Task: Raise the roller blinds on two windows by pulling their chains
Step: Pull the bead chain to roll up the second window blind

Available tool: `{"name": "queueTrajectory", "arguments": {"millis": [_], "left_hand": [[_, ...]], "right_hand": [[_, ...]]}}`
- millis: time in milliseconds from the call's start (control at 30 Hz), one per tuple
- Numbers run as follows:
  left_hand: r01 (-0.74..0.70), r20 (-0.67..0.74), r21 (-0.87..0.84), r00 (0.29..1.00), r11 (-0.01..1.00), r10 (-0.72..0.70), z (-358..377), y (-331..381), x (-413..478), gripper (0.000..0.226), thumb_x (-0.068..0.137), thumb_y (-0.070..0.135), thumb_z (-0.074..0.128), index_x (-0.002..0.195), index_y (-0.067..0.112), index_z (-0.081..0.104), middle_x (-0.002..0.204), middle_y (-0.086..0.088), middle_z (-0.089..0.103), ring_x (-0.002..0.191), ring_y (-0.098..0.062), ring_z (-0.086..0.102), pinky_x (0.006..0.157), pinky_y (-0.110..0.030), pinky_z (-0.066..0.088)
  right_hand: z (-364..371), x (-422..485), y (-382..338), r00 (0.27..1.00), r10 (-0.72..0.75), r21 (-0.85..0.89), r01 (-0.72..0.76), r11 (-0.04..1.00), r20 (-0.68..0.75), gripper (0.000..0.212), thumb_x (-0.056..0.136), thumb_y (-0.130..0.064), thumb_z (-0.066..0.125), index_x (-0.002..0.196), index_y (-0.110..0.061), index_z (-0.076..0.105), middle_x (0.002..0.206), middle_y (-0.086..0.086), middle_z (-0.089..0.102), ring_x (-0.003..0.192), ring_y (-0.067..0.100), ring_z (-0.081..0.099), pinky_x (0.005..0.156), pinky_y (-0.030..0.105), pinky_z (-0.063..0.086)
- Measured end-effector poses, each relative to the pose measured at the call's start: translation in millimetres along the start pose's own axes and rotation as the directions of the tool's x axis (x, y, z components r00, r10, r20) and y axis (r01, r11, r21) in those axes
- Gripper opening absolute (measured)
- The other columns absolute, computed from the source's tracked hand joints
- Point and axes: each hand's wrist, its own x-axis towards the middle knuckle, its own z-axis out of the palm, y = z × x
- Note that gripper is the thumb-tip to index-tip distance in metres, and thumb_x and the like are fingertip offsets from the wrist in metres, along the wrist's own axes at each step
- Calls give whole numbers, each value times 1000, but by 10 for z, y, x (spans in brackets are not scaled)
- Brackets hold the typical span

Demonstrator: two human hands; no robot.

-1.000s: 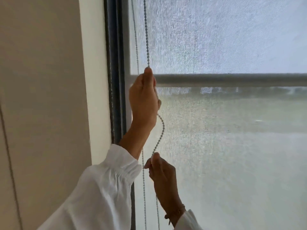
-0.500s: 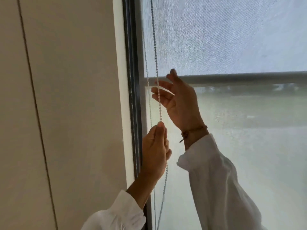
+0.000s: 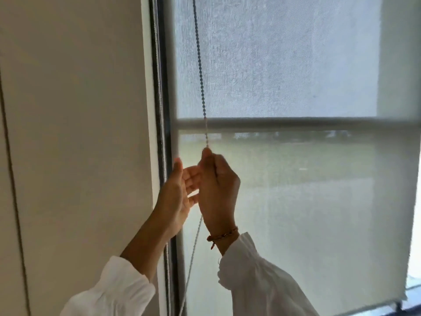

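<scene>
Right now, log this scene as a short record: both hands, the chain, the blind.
right hand: closed on the bead chain, fingertips pinching it below the window crossbar
left hand: open, fingers spread, beside the right hand, not gripping
bead chain: taut above the right hand, trailing down below it
roller blind: covers most of the window; bottom edge visible lower right
wrist: braided bracelet on the right

Loose white sleeves (image 3: 262,283); a braided brown bracelet (image 3: 222,236) circles the right wrist.
</scene>
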Motion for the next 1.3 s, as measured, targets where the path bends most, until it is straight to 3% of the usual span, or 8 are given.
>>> {"name": "queueTrajectory", "arguments": {"millis": [233,367,467,567,833,967,1067,1300], "left_hand": [[-151,139,-305,970,940,201,251,707,180,41,94,44,37,102,14,63,78,3,72,71,-10,66,61,-22,52],[-271,-127,-273,961,923,244,546,644,206,32,95,32,44,75,15,61,40,11,42,34,-2,32,33,-15,24],[-369,-175,-312,928,875,329,644,581,195,35,95,29,43,63,18,53,35,12,37,30,-3,27,29,-15,21],[-370,-166,-345,929,863,332,658,500,163,37,96,28,43,61,18,52,35,11,37,29,-3,26,30,-13,20],[-102,-145,-317,988,943,58,795,-270,-234,37,96,24,43,60,15,50,38,8,37,31,-3,29,32,-11,24],[-44,-158,-261,987,964,3,875,-573,-421,36,92,29,47,59,17,56,38,7,36,33,-5,26,37,-16,18],[-69,-149,-199,988,978,39,948,-654,-495,32,81,38,52,55,22,59,42,6,38,37,-7,27,40,-18,20],[-103,-77,-132,993,986,93,1011,-663,-520,31,80,43,48,61,22,62,45,7,44,44,-11,34,43,-21,28]], "right_hand": [[-245,-657,302,999,8,-10,-7,1000,40,35,86,-44,44,60,-22,46,41,-13,39,38,5,28,41,15,23],[-332,-662,366,993,110,-19,-109,994,51,37,90,-47,46,57,-31,48,42,-12,41,40,4,31,44,19,27],[-406,-495,400,960,259,208,-276,939,104,38,93,-33,41,56,-25,51,49,-11,45,48,8,38,51,27,33],[-492,-259,354,938,326,347,-345,872,114,45,88,-47,32,73,-13,58,68,1,55,68,17,53,71,30,43],[-665,419,-31,847,463,494,-530,689,263,37,93,-38,46,108,-6,57,96,8,63,90,22,64,84,36,53],[-601,657,-294,848,390,387,-516,764,359,23,94,-29,48,92,-8,58,78,6,60,62,16,59,61,30,53],[-557,811,-439,876,386,210,-451,867,289,34,94,-35,46,74,-11,59,49,-5,46,35,6,36,37,19,30],[-693,669,-484,998,60,-24,-60,998,22,47,94,-31,47,48,-25,43,34,-16,41,39,3,34,50,27,29]]}}
